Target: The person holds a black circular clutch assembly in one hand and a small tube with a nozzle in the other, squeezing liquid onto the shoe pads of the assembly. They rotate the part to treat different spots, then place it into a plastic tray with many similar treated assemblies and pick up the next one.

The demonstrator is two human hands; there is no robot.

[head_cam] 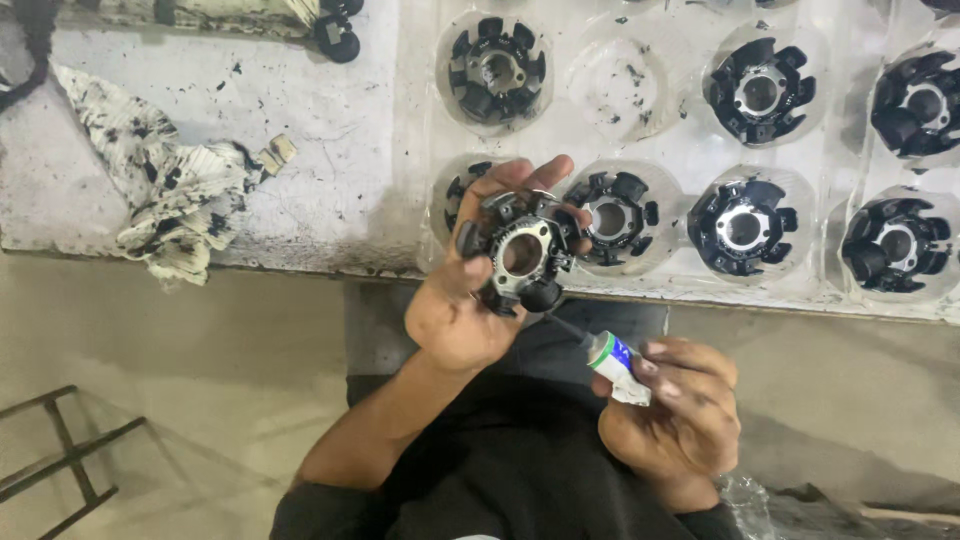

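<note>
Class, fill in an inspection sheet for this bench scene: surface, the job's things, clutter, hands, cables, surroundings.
Surface: pale, stained workbench, black specks.
Job's things: black ring-shaped coil part; small white tube with green band, its thin nozzle pointing at the part.
Clutter: ink-stained rag; clear plastic tray holding similar parts, one pocket empty.
Hands: left hand holds the coil part; right hand grips the tube.
Cables: dark cord at the top left corner, kind unclear.
Surroundings: metal frame on the floor, lower left.

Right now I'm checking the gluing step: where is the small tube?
In the head view, the small tube is pinched in the right hand, low and right of centre, its nozzle pointing at the round part held by the left hand.
</note>
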